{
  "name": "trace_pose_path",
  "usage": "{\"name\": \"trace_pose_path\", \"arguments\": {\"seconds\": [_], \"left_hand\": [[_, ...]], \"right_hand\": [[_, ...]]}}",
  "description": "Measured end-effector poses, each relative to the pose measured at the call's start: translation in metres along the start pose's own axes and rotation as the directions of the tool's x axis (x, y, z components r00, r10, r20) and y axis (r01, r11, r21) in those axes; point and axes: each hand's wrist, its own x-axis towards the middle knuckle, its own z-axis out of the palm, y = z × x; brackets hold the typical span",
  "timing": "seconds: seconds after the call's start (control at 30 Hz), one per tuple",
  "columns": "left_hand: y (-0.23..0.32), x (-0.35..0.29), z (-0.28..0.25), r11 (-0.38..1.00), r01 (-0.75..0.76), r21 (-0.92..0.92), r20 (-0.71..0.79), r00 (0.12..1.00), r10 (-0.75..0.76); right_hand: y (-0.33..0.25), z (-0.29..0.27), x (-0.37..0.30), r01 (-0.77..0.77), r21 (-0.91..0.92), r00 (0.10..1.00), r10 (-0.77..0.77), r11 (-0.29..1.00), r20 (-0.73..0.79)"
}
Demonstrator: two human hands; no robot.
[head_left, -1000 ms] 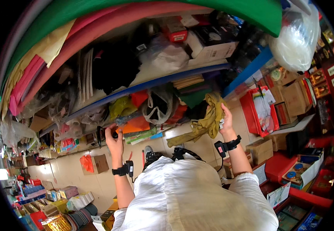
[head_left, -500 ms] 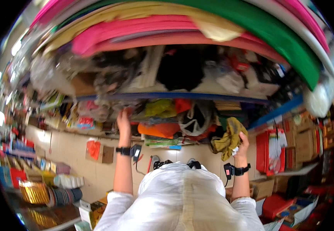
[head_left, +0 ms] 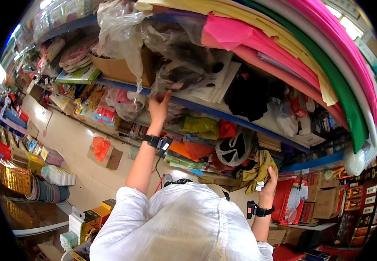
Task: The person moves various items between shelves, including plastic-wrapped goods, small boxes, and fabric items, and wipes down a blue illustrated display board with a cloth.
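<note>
That mustard cloth bundle (head_left: 264,167) looks matt and wrinkly, the clear bag (head_left: 188,71) is thin, crinkly, glossy plastic, the shelf box (head_left: 121,68) dull cardboard, and the floor tiles (head_left: 77,150) smooth and shiny.

The wearer's head camera looks down, close above the shirt (head_left: 175,222) at lower centre, facing shelves (head_left: 210,111) across the upper frame.

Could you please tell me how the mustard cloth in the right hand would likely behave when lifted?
The mustard cloth is probably floppy, as it bunches in loose folds. It is likely fairly light, since the right hand alone holds it.
</note>
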Motion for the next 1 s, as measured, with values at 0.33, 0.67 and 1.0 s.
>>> {"name": "trace_pose_path", "arguments": {"seconds": [0.33, 0.67, 1.0], "left_hand": [[-0.006, 0.105, 0.025, 0.633, -0.391, 0.668, 0.060, 0.876, 0.478], [-0.007, 0.073, -0.002, 0.776, -0.439, 0.454, 0.172, 0.897, 0.407], [-0.015, 0.002, -0.043, 0.481, -0.687, 0.546, 0.315, 0.699, 0.642]], "right_hand": [[0.026, 0.020, -0.009, -0.091, -0.027, 0.996, 0.090, 0.996, -0.021], [0.034, 0.039, 0.007, -0.178, -0.177, 0.973, 0.200, 0.968, 0.115], [0.034, 0.069, 0.025, -0.250, -0.243, 0.917, 0.310, 0.937, 0.251]]}}
